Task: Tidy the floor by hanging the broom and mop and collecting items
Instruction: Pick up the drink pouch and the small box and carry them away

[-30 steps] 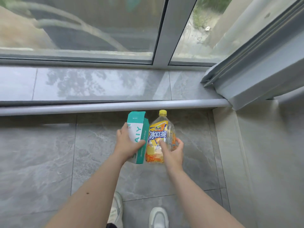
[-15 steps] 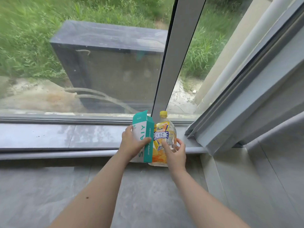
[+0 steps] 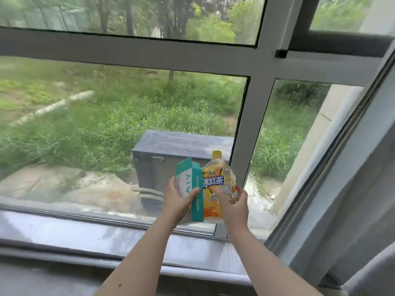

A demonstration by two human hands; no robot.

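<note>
I hold two things up in front of me, side by side, before a large window. My left hand is wrapped around a teal and white carton, with my thumb across its front corner and my fingers behind it, out of sight. The carton stands upright with a slight lean to the left; white letters run up its teal side, and its folded top points upward.

My right hand grips a clear plastic bottle from the right side, with my forefinger laid across the label and my other fingers curled round its far side. The bottle has a yellow cap and a yellow and orange label with blue and white Chinese characters. It stands upright and touches the right side of the carton.

Both things are in the air, above the grey stone window sill that runs across the view below my forearms. Neither one rests on the sill.

Behind them is the window frame, grey, with a thick upright bar just to the right of the bottle. Through the glass I see long green grass, trees farther back, and a dark grey box-shaped unit on the ground outside, directly behind the carton. At the right edge hangs a grey curtain.
</note>
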